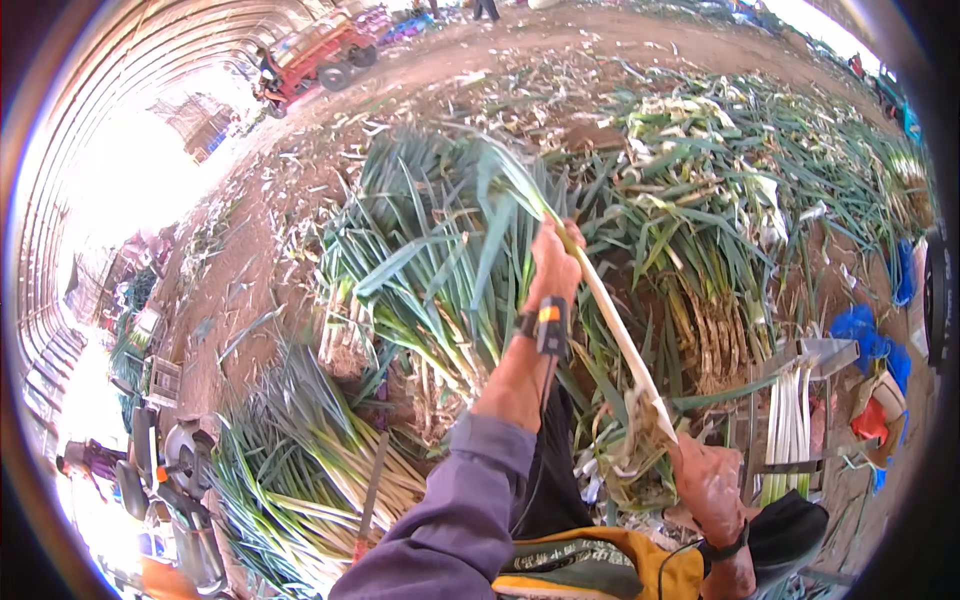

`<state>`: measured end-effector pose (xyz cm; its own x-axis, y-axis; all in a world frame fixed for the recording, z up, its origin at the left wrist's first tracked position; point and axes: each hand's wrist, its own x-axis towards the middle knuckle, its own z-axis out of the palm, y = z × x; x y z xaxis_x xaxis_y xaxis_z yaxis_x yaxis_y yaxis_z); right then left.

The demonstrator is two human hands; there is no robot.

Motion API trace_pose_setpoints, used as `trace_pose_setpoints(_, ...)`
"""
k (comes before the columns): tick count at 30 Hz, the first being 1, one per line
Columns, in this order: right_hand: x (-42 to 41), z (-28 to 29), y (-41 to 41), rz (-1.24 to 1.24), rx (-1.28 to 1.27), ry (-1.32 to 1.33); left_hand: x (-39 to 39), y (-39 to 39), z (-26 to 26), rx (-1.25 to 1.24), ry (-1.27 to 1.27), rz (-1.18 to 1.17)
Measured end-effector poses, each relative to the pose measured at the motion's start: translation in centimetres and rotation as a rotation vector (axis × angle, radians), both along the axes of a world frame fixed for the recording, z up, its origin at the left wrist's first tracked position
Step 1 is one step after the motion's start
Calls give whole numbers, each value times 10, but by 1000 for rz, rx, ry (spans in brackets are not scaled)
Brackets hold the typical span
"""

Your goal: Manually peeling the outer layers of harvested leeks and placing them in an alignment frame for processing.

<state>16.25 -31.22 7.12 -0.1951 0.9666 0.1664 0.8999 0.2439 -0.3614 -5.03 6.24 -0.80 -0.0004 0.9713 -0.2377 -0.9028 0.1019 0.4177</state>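
Note:
A long Welsh onion (pixel 611 311) slants across the space in front of me, its green leaves away from me and its pale stem toward me. My left hand (pixel 556 259) is closed around it where the leaves meet the stem. At the root end, the fingers of my right hand (pixel 709 480) grip the stem's tip. Loose dry skins and roots (pixel 637 450) hang beside that end. Unpeeled onions (pixel 442 300) with dirty roots stand bunched beyond my left forearm. Another bundle (pixel 697 322) stands to the right.
On the left lies a pile of onions (pixel 315 450) with a long flat blade (pixel 373 480) over it. A metal stand (pixel 825 352) at right holds peeled white stems (pixel 787 420). Blue plastic bags (pixel 870 337) lie beyond. Leaf scraps cover the ground; a red cart (pixel 315 60) stands far off.

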Motion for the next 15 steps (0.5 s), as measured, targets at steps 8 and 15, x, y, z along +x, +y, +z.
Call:
trace_pose_setpoints(8,83,-118,39,-354,-161,182,-41,11,-16,284,-106,-57)
trace_pose_setpoints(15,5,-125,75,-310,-292,1251,-28,27,19,222,-122,36)
